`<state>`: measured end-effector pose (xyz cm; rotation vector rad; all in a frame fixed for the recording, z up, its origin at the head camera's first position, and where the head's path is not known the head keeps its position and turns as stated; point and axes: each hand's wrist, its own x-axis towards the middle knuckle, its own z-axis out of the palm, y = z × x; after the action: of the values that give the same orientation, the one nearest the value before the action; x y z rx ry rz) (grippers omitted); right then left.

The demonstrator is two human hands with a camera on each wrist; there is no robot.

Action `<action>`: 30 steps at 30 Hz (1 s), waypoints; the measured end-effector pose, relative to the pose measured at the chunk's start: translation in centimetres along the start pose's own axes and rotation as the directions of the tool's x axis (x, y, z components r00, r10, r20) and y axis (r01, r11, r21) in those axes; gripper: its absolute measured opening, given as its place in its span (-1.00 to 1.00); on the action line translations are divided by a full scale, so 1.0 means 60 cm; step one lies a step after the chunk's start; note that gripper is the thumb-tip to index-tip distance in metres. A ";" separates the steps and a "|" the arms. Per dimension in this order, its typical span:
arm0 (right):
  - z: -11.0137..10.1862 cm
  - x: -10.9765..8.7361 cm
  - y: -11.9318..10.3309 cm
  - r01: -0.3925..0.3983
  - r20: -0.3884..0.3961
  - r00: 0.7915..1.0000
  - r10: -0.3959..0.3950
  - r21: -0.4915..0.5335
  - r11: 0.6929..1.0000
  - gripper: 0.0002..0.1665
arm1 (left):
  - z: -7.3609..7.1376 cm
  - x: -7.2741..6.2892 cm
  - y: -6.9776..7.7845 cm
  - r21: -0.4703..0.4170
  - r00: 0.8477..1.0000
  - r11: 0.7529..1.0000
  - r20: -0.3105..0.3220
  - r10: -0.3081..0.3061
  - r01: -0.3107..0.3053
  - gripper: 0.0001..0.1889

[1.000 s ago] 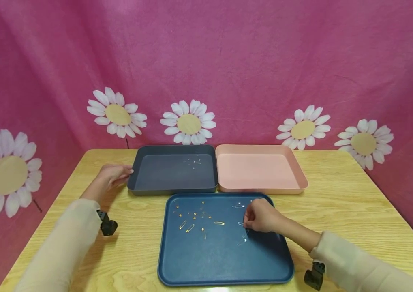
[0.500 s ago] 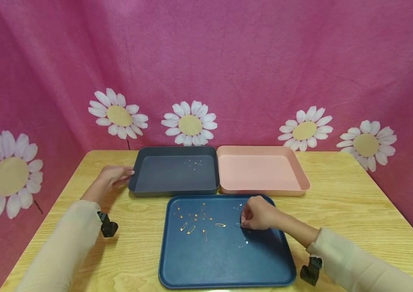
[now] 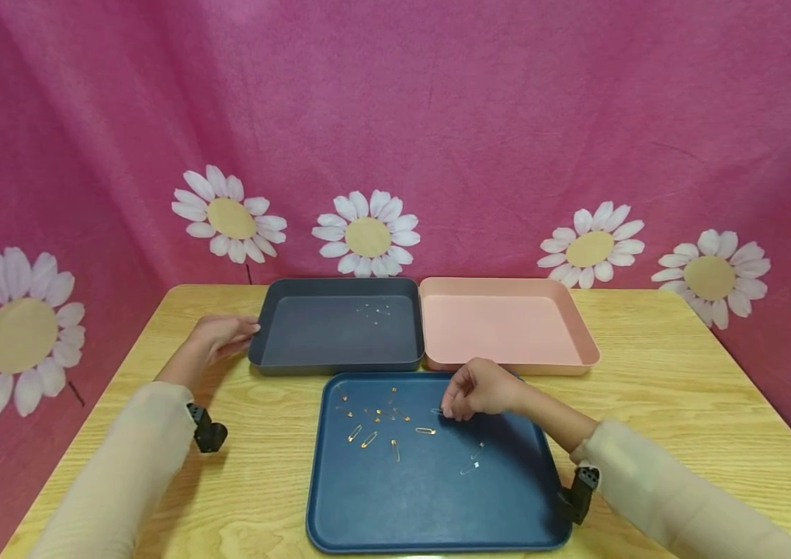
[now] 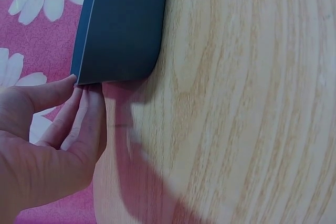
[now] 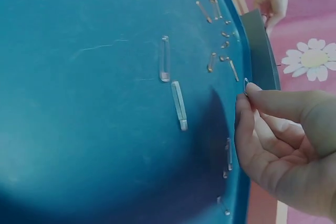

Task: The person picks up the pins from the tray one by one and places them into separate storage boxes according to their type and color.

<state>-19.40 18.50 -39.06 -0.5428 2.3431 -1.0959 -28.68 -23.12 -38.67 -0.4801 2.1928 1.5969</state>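
Observation:
My left hand [image 3: 219,335] pinches the left wall of the dark grey tray [image 3: 311,338]; in the left wrist view its thumb lies at the rim with the fingers against the outside. Between thumb and fingertips, my right hand [image 3: 482,388] holds a silver safety pin [image 5: 245,85] above the blue tray [image 3: 437,508]. Left of that hand, several gold safety pins [image 3: 369,440] lie scattered on the blue tray. Two silver safety pins, one of them a closed pin [image 5: 165,59], lie nearer its front right. More pins show beside the hand in the right wrist view.
A few small silver pins [image 3: 376,312] lie in the dark grey tray's right half. A pink tray [image 3: 507,334] adjoins it on the right, behind the blue tray. All stand on a wooden table [image 3: 660,373] before a pink daisy-print cloth [image 3: 465,155].
My right hand has lifted a silver safety pin and moved it left and back over the blue tray. My left hand stays at the dark grey tray's wall.

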 end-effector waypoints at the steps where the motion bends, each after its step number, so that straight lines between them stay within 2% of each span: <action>1: -0.001 0.004 -0.002 -0.004 -0.001 1.000 0.004 0.015 1.000 -0.90 | 0.000 0.000 0.001 -0.002 1.000 1.000 0.000 -0.002 0.002 -0.45; 7: -0.008 0.029 -0.018 -0.027 -0.020 0.999 0.028 0.048 0.999 -0.84 | -0.002 0.002 0.002 0.025 1.000 1.000 0.008 -0.008 0.008 -0.45; 12: -0.014 0.047 -0.041 -0.016 -0.032 0.999 0.018 0.046 0.999 -0.82 | -0.003 0.004 0.001 0.055 1.000 0.998 0.024 -0.011 0.010 -0.45; 18: -0.029 0.071 -0.074 -0.010 -0.053 0.999 0.012 0.046 0.999 -0.82 | 0.001 0.008 -0.001 0.000 1.000 1.000 0.016 -0.003 0.003 -0.44; 25: -0.051 0.118 -0.100 -0.032 -0.061 0.998 0.030 -0.030 0.999 -0.82 | -0.001 0.007 0.000 0.019 1.000 1.000 0.026 -0.012 0.011 -0.45; 30: -0.070 0.153 -0.121 -0.043 -0.062 0.997 0.038 -0.081 0.996 -0.83 | -0.002 0.006 0.000 -0.003 0.999 1.000 0.034 -0.021 0.021 -0.44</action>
<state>-28.13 11.69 -33.43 -0.4959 2.4495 -1.0140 -29.02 -23.28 -38.83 -0.4718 2.1534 1.5870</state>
